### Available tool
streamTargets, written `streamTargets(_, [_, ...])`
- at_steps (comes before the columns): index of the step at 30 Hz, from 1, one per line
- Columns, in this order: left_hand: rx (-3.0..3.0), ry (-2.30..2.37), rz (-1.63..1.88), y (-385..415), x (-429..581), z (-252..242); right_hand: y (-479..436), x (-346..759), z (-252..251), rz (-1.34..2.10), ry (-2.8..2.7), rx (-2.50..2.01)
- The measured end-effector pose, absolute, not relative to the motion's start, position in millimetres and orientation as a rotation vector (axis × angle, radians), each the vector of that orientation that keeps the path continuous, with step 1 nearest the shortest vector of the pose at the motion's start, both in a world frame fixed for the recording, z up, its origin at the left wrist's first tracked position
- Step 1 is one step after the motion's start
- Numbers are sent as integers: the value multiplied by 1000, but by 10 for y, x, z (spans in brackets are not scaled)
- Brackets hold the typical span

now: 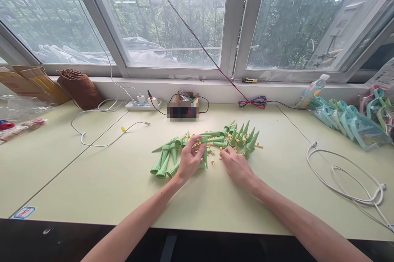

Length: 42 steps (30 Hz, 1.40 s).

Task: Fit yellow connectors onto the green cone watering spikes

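Several green plastic cone spikes [238, 136] lie and stand in a loose pile at the middle of the pale green table [107, 180]. Small yellow pieces [212, 162] are scattered among them. Another bunch of green spikes [164, 159] lies to the left. My left hand [189, 159] is closed around one green spike [205, 156], its tip pointing down. My right hand [235, 165] rests palm down on the table, its fingertips pinched at a small yellow piece [221, 157] I can barely make out.
A white cable [344, 175] loops at the right. Bagged teal items [351, 122] lie at the far right. A power strip [143, 105], a small box [183, 108] and coloured wires [252, 102] sit by the window sill. A brown pouch [80, 87] and cardboard [30, 83] are at the left.
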<state>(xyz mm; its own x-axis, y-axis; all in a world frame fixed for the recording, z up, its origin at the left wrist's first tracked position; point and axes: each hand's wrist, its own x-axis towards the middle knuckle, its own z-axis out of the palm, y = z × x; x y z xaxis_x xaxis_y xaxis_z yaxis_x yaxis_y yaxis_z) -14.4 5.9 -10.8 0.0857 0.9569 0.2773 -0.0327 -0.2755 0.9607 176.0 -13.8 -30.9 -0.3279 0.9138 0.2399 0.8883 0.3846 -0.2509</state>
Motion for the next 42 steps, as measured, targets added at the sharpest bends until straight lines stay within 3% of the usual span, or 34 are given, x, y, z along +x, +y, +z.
streamTargets(14, [1717,1085,1284,19,-141,-132,-129,1742,-284,222,-1791,-1017])
streamTargets(42, [1855,1057,1257,-1,-133,-176,-161,1706,-309,291,-1775,-950])
